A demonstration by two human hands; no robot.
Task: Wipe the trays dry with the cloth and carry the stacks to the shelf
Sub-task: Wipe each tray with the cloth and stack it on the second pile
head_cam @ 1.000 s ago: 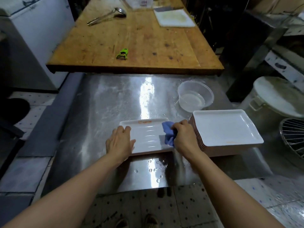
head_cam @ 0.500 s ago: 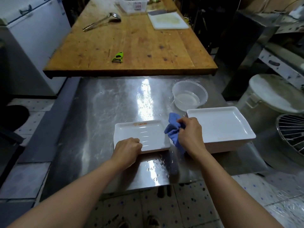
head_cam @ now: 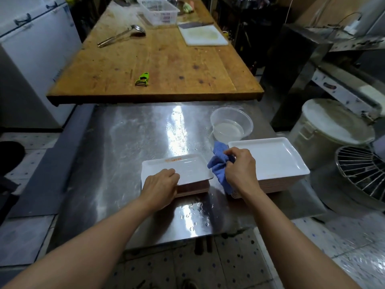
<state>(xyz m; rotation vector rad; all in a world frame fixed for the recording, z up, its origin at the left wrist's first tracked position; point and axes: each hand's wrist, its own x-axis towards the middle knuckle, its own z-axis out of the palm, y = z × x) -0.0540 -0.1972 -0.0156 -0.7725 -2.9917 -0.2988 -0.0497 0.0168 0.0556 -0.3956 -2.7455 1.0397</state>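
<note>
On the wet steel desk [head_cam: 129,142], left of the white tray stack [head_cam: 268,159], the left hand [head_cam: 160,189] grips the near edge of a single tray [head_cam: 187,167], tilting it up; just beside it the right hand [head_cam: 239,170] clutches the blue cloth [head_cam: 218,165] bunched against the stack's left edge

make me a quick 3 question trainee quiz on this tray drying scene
1. True or false: the right hand grips the crumpled blue cloth.
2. Which tray does the left hand hold? A) the single white rectangular tray on the steel table B) the top of the white tray stack
3. Fill in: the clear round plastic tub stands just behind the tray ____.

Key: 1 true; 2 A; 3 stack.
</note>
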